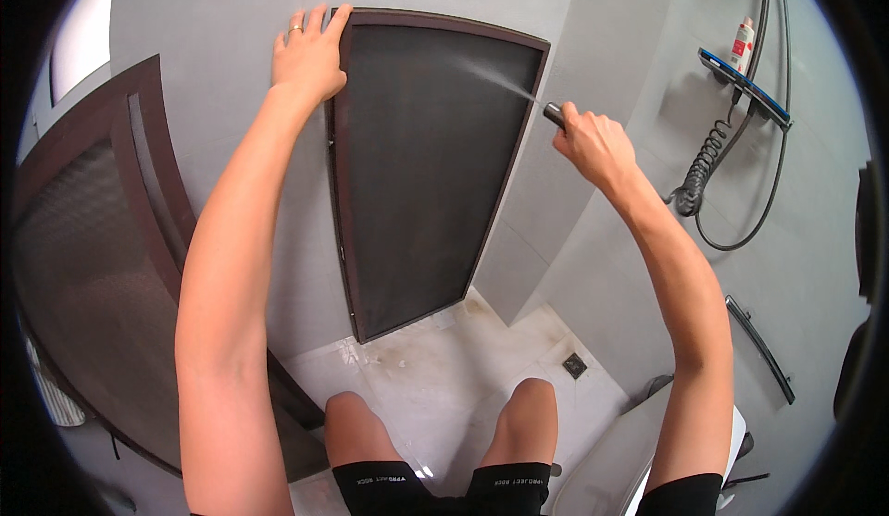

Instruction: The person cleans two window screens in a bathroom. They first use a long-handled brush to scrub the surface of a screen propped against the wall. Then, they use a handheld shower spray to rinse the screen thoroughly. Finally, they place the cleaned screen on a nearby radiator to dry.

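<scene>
A tall screen panel [430,169] with dark mesh and a brown frame leans against the grey tiled wall, its lower end on the floor. My left hand [305,61] holds its upper left corner, fingers spread over the frame. A ring is on one finger. In my right hand [601,144] is a dark handheld sprayer [553,115], just right of the panel's upper part. A fine jet of water [496,79] shoots leftward from its nozzle onto the mesh. My fist hides most of the sprayer's handle.
Another brown-framed mesh panel [76,238] stands at the left. On the right wall are a shelf [764,99] with a bottle [742,45], a coiled hose [705,162] and a dark bar [760,349]. A drain [575,365] sits in the wet floor [430,391]; a white fixture [611,453] stands lower right.
</scene>
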The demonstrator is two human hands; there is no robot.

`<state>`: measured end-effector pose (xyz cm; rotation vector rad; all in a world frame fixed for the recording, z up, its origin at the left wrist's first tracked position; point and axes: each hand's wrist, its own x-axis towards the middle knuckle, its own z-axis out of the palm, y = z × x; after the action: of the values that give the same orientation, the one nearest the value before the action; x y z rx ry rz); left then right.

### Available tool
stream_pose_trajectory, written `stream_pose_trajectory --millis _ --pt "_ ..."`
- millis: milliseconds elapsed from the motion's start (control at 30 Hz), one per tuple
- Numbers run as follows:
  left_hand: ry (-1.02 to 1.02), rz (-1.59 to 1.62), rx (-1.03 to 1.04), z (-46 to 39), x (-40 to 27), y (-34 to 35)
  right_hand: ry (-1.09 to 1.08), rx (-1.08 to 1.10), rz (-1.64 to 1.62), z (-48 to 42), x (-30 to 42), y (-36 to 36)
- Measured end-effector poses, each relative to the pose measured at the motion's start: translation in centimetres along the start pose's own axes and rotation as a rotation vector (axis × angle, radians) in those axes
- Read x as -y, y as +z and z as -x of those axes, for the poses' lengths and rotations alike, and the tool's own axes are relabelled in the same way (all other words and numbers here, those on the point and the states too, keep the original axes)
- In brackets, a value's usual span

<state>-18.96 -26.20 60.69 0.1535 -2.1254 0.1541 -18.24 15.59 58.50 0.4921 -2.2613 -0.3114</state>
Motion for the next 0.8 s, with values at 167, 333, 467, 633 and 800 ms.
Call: stream_pose_trajectory --millis 167,333,467,633,800 --pt "-0.004 0.017 0.042 0.2 -0.7 -0.8 0.041 0.011 0.294 -0.8 -4.3 -1.3" --pt "-0.017 -0.002 0.13 -0.5 -0.1 -1.0 0.005 0.014 0.336 -2.6 -2.4 -4.7" --pt "-0.02 0.023 0.174 -0.5 -0.3 -1.8 0.022 0.127 0.374 -4.3 -0.7 -6.1" --pt "-0.022 0.039 0.156 -0.2 -0.4 -1.9 0.06 0.1 0.361 -5.2 0.1 -6.1" --pt "-0.01 0.02 0.087 -0.3 -0.5 -0.9 0.074 0.118 0.398 -5.6 -2.2 -5.4"
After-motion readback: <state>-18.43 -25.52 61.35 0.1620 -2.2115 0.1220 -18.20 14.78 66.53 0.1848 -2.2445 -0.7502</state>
